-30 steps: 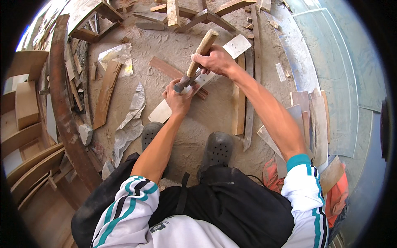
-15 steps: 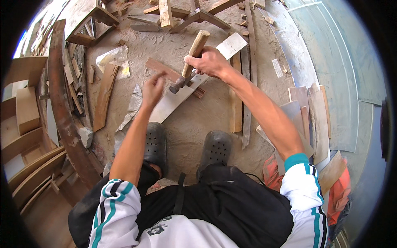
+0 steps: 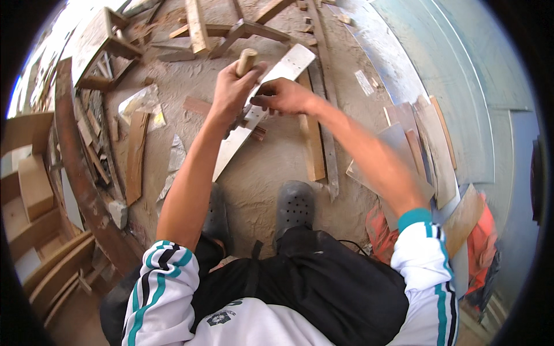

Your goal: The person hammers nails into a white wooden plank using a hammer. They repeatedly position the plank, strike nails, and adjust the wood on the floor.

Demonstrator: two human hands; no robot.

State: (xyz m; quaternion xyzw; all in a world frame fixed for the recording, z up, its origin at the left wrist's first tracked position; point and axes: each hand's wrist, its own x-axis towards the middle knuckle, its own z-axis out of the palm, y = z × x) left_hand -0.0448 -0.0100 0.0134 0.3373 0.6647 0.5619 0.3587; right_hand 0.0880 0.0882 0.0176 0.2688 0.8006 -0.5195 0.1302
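Observation:
My left hand (image 3: pixel 232 89) is wrapped round the wooden handle of a hammer (image 3: pixel 247 60), which stands up above the fist. The hammer's dark head is mostly hidden behind that hand and wrist. Just to its right is my right hand (image 3: pixel 285 95), with curled fingers pinched together over the board; whatever they may hold is too small to tell. Beneath both hands a long white board (image 3: pixel 231 151) lies slanted on the ground. It rests across a reddish-brown wood strip (image 3: pixel 196 106), whose other end shows past the board's right edge.
Long timber pieces (image 3: pixel 312 150) lie right of the board. Wooden frames (image 3: pixel 248 29) stand ahead, and a curved brown beam (image 3: pixel 86 167) runs along the left beside stacked wooden boxes (image 3: pixel 36 187). Offcuts (image 3: pixel 435 155) and glass-like sheets (image 3: pixel 461 86) are at right. My dark clogs (image 3: pixel 294 205) are below.
The hammer has passed from my right hand to my left. My right hand has let go of the handle and come down beside it. The whole view has shifted slightly.

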